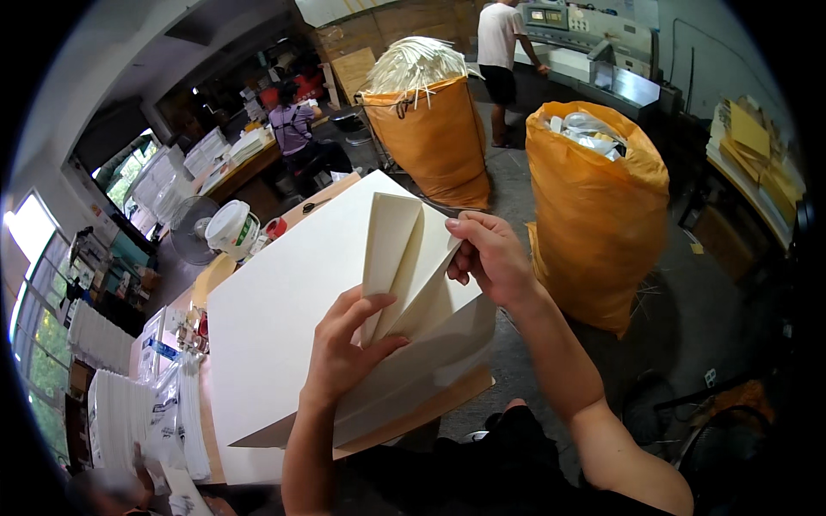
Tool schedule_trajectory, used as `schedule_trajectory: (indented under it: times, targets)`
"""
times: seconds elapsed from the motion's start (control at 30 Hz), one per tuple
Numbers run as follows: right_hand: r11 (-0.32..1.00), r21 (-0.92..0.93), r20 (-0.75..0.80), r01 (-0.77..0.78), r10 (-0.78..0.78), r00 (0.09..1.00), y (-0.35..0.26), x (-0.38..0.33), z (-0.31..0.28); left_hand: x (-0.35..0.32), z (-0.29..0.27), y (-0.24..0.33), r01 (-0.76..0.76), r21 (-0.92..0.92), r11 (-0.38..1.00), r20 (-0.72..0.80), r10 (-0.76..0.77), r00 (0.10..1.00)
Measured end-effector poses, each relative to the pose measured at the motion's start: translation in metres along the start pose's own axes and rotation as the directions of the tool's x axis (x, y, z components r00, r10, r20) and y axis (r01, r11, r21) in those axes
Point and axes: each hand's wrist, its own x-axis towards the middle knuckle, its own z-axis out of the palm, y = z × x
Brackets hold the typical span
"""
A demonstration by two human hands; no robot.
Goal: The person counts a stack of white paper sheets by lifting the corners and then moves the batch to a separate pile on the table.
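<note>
My left hand (pixel 344 346) grips the near end of a folded piece of cream paper (pixel 393 236), thumb on one side and fingers on the other. Its panels fan apart, leaving a narrow gap between them. At the paper's right edge, my right hand (pixel 490 258) pinches a corner between thumb and curled fingers. Beneath both hands lie large white paper sheets (pixel 275 318) on a tan table (pixel 430 416). The sheets' near edge hangs in a bend beside my left forearm.
Two orange sacks, one with paper strips (pixel 430 129) and one with scraps (pixel 594 215), stand beyond the table. A white bucket (pixel 231 228), a fan (pixel 191 230) and paper stacks (pixel 116 417) are at left. People work at a far table (pixel 245 159) and a machine (pixel 594 52).
</note>
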Motion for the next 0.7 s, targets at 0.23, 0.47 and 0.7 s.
schedule_trajectory:
  times: [0.23,0.47,0.7]
  targets:
    - [0.990,-0.131,-0.004,0.046,-0.047,0.999,-0.006,-0.003,-0.001,-0.002,-0.003,-0.007,0.031,-0.093,0.995,0.004,-0.031,1.000]
    - [0.993,-0.113,-0.037,0.021,-0.026,0.999,-0.004,0.001,0.001,-0.001,0.004,-0.001,-0.013,-0.034,0.999,-0.119,0.009,0.993]
    - [1.000,-0.003,0.002,0.018,-0.018,1.000,-0.001,0.003,0.003,-0.001,0.002,-0.001,-0.035,0.027,0.999,-0.027,0.035,0.999]
